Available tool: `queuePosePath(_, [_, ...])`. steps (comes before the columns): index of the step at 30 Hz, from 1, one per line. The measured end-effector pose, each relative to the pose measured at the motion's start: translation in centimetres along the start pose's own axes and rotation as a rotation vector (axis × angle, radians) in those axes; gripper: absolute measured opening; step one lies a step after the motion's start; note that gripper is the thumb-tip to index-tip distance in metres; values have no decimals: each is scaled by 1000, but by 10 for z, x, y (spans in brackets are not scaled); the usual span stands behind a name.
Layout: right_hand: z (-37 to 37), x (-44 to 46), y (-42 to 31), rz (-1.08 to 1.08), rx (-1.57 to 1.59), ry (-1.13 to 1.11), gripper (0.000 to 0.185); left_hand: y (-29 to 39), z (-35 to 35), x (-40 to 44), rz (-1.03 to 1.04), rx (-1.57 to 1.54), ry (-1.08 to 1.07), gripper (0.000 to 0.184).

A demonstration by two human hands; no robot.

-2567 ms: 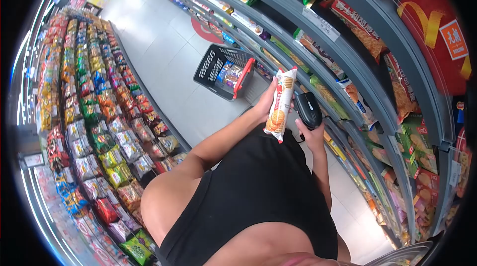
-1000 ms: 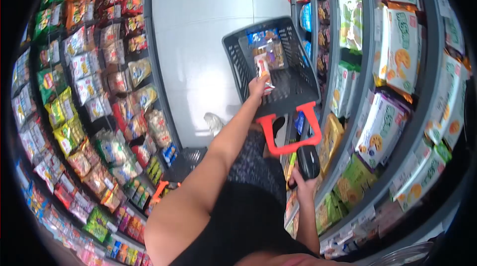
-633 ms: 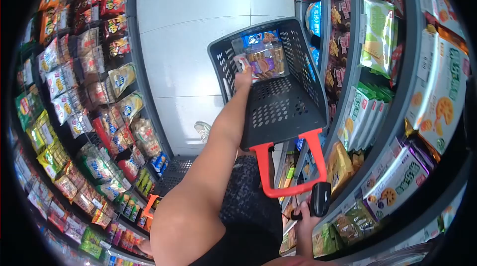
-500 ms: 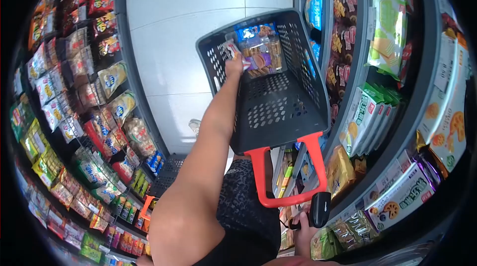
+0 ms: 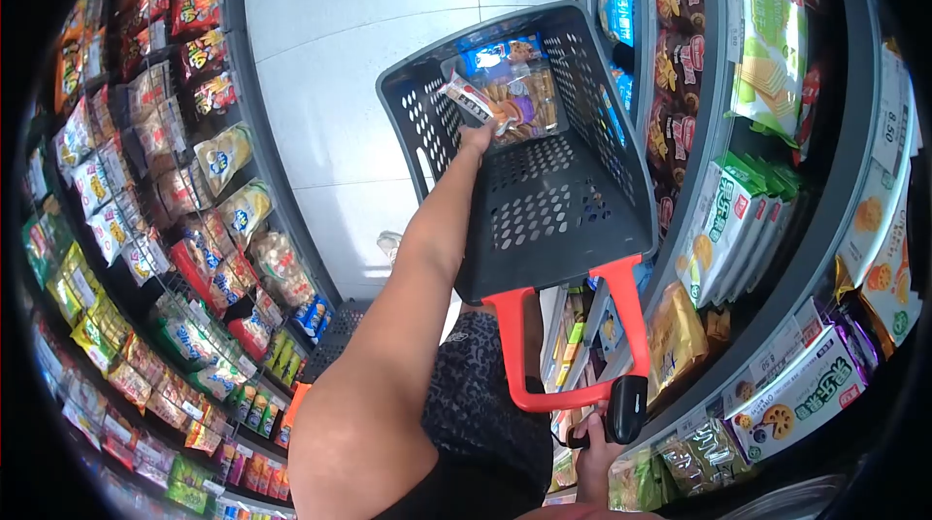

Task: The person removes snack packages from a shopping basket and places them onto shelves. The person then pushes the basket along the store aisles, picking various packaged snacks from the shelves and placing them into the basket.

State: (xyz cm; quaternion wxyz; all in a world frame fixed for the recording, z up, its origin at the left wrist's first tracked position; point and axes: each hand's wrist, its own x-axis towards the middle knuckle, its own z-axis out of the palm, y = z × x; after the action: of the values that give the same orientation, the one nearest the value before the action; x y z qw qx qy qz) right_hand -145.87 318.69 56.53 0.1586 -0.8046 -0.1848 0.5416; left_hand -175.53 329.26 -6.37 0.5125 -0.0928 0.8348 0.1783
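Note:
A dark grey shopping basket [image 5: 529, 258] with perforated walls and a red handle [image 5: 515, 365] stands tilted before me. My left hand [image 5: 476, 137] reaches inside it, closed at the lower end of a long, pale snack packet [image 5: 472, 102]. The fingertips are partly hidden there. Beneath and beside the packet lie a clear pack of brown baked snacks [image 5: 534, 88] and a blue cookie packet [image 5: 500, 54]. At the handle's lower right end is a black grip [image 5: 629, 408]. My right hand [image 5: 594, 447] is closed around a black part beside it, its fingers partly hidden.
Shelves of bagged snacks [image 5: 223, 156] line the left side. Biscuit packs [image 5: 718, 229] and boxes [image 5: 801, 389] fill the right shelves, close to the basket. A second dark basket [image 5: 335, 335] is partly hidden at lower left. Pale floor tiles [image 5: 330, 83] lie ahead.
My left hand has moved slightly right and down in the basket. The pale packet now slants across the other packs, more of it showing. The basket has shifted a little.

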Motion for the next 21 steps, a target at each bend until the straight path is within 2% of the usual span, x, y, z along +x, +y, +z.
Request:
queuePosePath(1, [-2,-1,1,37,37,13,32,7,3,-4,-78,-35,-24,107])
queuePosePath(4, [2,-2,-9,49,122,25,33,18,17,-7,-10,-30,-11,97])
queuePosePath(5, [3,0,-10,-18,15,34,31,9,32,6,56,-62,92,89])
queuePosePath(8, [-8,2,0,-107,11,28,32,-28,66,70,50,-66,113,78])
queuePosePath(9, [-5,0,-6,-81,25,39,32,-40,69,82,122,-43,150,68])
queuePosePath(10, [2,-1,-14,-55,39,46,33,-27,59,67,26,-70,68,81])
queuePosePath(12, [4,-1,-20,-47,47,19,33,-10,42,36,23,-12,176,78])
queuePosePath(15, [5,-1,-25,-68,29,-40,32,21,8,-9,-4,169,298,85])
queuePosePath(18, [3,-1,-26,-72,21,-59,32,31,13,-18,48,216,371,95])
queuePosePath(19, [4,-3,-25,-31,89,-70,33,34,14,-25,37,311,301,104])
queuePosePath(21, [4,-8,-21,63,154,-64,36,26,14,-37,90,343,223,106])
